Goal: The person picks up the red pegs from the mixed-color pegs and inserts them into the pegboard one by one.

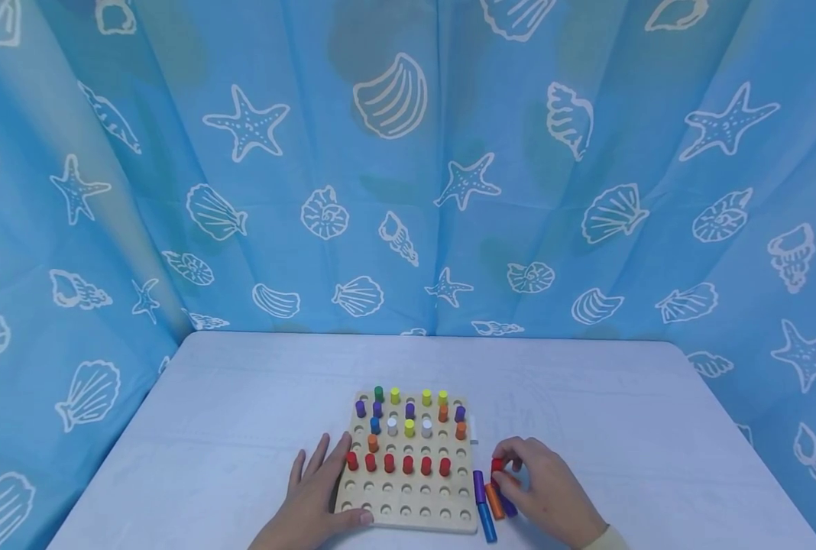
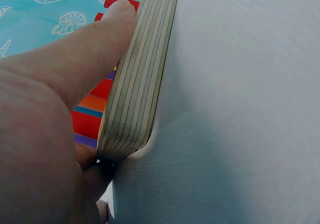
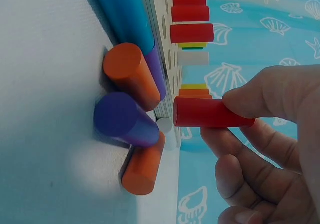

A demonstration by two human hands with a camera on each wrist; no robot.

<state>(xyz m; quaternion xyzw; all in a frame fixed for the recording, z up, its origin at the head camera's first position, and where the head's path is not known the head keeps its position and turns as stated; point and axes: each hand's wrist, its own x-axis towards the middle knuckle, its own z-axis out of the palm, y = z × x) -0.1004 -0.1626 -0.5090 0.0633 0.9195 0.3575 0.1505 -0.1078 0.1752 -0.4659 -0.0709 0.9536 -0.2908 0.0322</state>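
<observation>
A wooden pegboard lies on the table, with a full-looking line of red pegs standing across its middle. My left hand rests at the board's near left corner, fingers spread along the left side. Its thumb touches the board's front edge in the left wrist view. Right of the board, my right hand pinches a red peg between thumb and fingertips, raised off the table. Under it lie loose pegs: blue, orange and purple.
Toward the board's far side stand purple, yellow, white, orange, blue pegs and one green peg. The near rows show bare holes. A second orange peg lies among the loose ones. Behind the white table hangs a blue shell-patterned curtain.
</observation>
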